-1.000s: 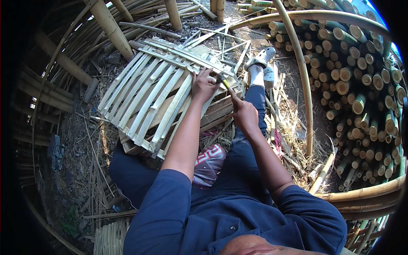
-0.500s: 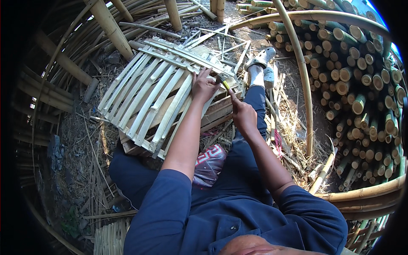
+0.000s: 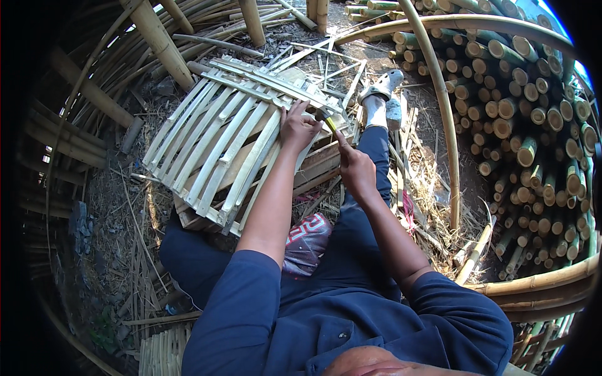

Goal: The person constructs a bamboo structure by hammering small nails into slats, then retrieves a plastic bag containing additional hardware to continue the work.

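Observation:
A panel of pale bamboo slats (image 3: 216, 141) lies over a wooden frame (image 3: 316, 164) in front of me, crossed at its far end by bamboo strips (image 3: 276, 80). My left hand (image 3: 299, 128) rests at the panel's right end, fingers bent and pinched together by the cross strips. Whatever is between those fingertips is too small to make out. In my right hand (image 3: 358, 170) is a hammer (image 3: 331, 124) with a yellow-and-black handle, gripped with the forefinger along it. Its head is close beside my left fingertips, over the strips' right end.
Cut bamboo poles (image 3: 501, 113) are stacked at the right behind a bent bamboo pole (image 3: 446, 119). My outstretched leg ends in a light clog (image 3: 382, 84). Shavings and offcuts (image 3: 417, 182) litter the ground. Bamboo posts (image 3: 162, 44) stand at the far left, and bundled slats (image 3: 164, 351) lie near left.
The whole view has shifted slightly. Both hands and the hammer keep nearly the same place at the panel's right end.

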{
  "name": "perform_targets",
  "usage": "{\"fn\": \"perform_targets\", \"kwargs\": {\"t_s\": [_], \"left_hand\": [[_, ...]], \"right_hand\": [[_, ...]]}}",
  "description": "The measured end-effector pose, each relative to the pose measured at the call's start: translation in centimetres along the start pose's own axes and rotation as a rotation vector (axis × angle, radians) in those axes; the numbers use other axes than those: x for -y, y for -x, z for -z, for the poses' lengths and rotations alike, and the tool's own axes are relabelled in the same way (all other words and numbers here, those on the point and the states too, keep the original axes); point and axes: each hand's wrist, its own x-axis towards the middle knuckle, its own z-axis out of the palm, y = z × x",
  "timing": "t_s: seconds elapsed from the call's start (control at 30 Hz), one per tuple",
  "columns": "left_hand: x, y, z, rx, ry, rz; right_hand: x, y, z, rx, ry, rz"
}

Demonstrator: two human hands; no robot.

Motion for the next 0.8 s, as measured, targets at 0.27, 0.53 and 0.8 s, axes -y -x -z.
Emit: {"fn": "perform_targets", "kwargs": {"t_s": [0.27,0.53,0.8], "left_hand": [[0.2,0.5,0.1,0.017,0.016,0.023],[0.3,0.4,0.1,0.007,0.023,0.007],[0.0,0.8,0.1,0.005,0.035,0.019]], "right_hand": [[-0.2,0.6,0.1,-0.025,-0.017,0.010],[-0.3,1.2,-0.5,-0.080,-0.068,0.021],[0.6,0.9,0.1,0.043,0.019,-0.013]]}}
